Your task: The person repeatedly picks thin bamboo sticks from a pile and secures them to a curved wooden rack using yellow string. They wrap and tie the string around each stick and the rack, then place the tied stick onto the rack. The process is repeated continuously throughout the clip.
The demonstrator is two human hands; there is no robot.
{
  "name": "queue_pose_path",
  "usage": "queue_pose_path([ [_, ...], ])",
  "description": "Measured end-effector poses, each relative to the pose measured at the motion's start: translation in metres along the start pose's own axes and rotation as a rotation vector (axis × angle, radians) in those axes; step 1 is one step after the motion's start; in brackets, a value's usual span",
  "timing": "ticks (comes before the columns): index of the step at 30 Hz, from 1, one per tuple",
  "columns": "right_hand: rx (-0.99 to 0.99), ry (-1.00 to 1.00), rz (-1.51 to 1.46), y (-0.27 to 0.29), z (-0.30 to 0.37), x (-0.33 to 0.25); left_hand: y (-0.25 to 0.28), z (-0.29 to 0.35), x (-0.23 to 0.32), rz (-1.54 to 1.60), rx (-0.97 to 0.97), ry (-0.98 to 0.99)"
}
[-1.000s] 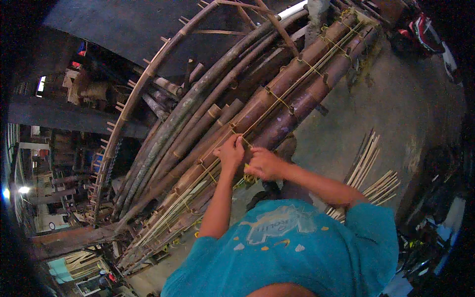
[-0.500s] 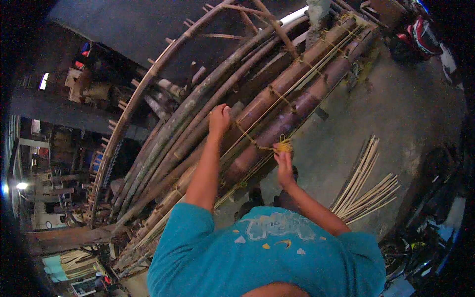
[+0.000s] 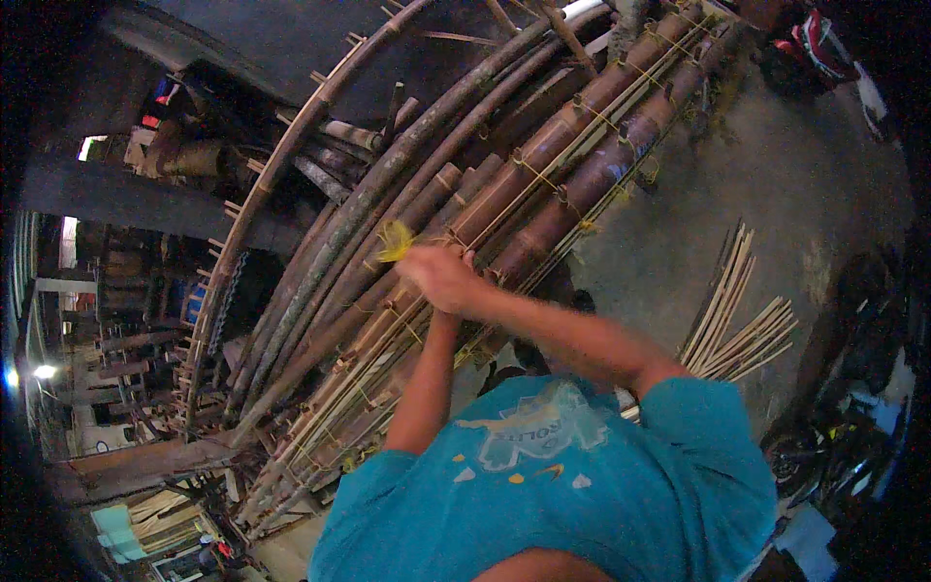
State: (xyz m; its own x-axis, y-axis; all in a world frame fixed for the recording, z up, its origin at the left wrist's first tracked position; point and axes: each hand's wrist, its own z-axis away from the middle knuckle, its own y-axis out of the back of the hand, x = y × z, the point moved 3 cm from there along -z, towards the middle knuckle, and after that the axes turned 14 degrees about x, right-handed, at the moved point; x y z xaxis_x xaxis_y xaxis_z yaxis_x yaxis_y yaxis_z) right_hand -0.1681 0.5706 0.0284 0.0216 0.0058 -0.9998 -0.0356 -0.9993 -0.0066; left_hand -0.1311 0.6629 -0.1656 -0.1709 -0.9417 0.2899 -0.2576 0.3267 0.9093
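Observation:
Two thick brown bamboo poles run diagonally before me, an upper pole [image 3: 553,145] and a lower pole [image 3: 543,233], with thin light strips [image 3: 582,150] lying along them. Yellow cord lashings [image 3: 536,173] cross the poles at intervals. My right hand [image 3: 436,274] reaches across to the left above the upper pole, closed on a loose bunch of yellow cord [image 3: 394,242] that sticks out past it. Beneath it is my left hand [image 3: 469,259], mostly covered by the right; only a bit of its fingers shows, so its grip is hidden.
Several long grey poles [image 3: 364,209] lie beyond the bamboo, beside a curved rail with pegs [image 3: 291,136]. Thin pale sticks [image 3: 742,330] lie on the concrete floor [image 3: 669,228] to the right. Dark clutter fills the far right; a lit work area is at left.
My right hand has swung left and up with the yellow cord, from the lower pole to over my left hand. The two hands, formerly apart, now overlap. My view has shifted slightly.

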Motion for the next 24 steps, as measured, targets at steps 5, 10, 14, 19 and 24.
queue_pose_path([
  [5, 0.315, 0.209, 1.053, 0.065, -0.091, 0.071, 0.08, -0.032, 0.077, 0.275, -0.355, 0.063],
  [10, -0.264, -0.159, 0.021, 0.071, -0.054, -0.017, 0.059, -0.018, 0.045, 0.419, -0.066, 0.088],
  [14, -0.546, 0.183, 0.475, 0.098, 0.071, 0.02, 0.086, -0.02, 0.076, 0.428, -0.075, 0.097],
  [19, -0.208, 0.349, 0.474, 0.077, 0.089, 0.111, 0.105, -0.066, 0.091, 0.711, -0.102, 0.031],
  [24, -0.153, 0.476, 0.771, 0.08, 0.1, 0.119, 0.057, -0.151, 0.059, 0.413, 0.163, -0.04],
])
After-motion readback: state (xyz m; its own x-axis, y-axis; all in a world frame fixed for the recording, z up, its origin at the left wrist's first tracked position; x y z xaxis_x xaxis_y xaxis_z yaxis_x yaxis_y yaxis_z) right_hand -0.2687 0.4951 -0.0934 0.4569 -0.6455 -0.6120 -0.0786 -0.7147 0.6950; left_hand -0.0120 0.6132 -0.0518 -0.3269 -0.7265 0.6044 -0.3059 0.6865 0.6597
